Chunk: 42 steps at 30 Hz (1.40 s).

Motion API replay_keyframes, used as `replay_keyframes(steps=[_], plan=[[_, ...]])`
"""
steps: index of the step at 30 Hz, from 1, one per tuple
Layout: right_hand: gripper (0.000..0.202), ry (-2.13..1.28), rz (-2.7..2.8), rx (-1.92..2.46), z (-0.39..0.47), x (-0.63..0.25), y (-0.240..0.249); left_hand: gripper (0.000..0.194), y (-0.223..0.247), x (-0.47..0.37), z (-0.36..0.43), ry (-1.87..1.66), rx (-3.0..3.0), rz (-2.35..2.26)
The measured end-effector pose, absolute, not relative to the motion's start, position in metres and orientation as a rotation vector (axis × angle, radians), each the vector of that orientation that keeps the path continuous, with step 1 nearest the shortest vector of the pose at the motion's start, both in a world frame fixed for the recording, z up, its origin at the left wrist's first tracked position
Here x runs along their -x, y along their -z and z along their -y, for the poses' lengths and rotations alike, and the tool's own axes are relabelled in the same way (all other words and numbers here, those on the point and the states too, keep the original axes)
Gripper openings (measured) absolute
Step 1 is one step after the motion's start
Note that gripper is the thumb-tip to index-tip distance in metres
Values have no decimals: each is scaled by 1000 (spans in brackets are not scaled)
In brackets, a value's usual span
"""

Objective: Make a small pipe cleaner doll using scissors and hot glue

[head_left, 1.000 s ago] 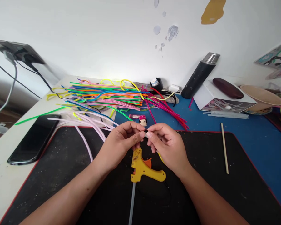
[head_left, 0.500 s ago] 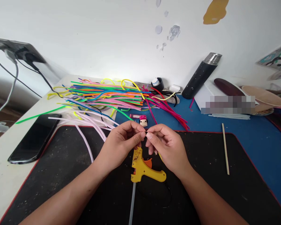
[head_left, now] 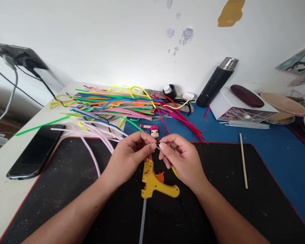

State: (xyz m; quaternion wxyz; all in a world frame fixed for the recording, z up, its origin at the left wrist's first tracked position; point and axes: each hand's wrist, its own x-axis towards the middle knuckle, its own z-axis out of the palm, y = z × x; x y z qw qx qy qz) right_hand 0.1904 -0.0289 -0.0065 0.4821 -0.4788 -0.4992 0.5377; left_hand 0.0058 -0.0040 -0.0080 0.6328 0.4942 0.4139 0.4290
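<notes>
My left hand (head_left: 132,152) and my right hand (head_left: 180,157) meet fingertip to fingertip above the black mat (head_left: 112,210). Both are pinched closed, and between them shows a tiny dark and pale piece too small to name. Just beneath my fingers lies a yellow glue gun (head_left: 152,181) with an orange trigger and a clear glue stick (head_left: 142,217) in its rear. Part of a yellow strip (head_left: 176,173) shows under my right hand. Beyond my fingertips sits a small doll head (head_left: 154,133) with a pink top.
Colourful pipe cleaners (head_left: 122,101) are heaped at the back, lilac ones (head_left: 93,156) reaching onto the mat. A phone (head_left: 37,150) lies left. A wooden stick (head_left: 243,161), flask (head_left: 216,83), white box (head_left: 239,105) and bowl (head_left: 284,103) are right.
The whole view has shifted slightly. A pale bit now shows between my fingertips, which have moved a little apart. The glue gun has stayed in place.
</notes>
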Motion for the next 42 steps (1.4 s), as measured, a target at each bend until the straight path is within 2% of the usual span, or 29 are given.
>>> replay_keyframes(steps=[6, 16, 27, 42], plan=[[22, -1307, 1235, 1168, 30, -191, 7, 34, 8, -3, 1, -937, -1119, -936], [31, -1306, 1246, 1186, 29, -189, 4, 36, 0, 3, -2, -883, -1209, -1001], [21, -1332, 1242, 1150, 30, -190, 7, 31, 3, -1, 1, -885, -1158, -888], [23, -1341, 1227, 1124, 29, -190, 11, 16, 7, -1, 3, -914, -1224, -881]])
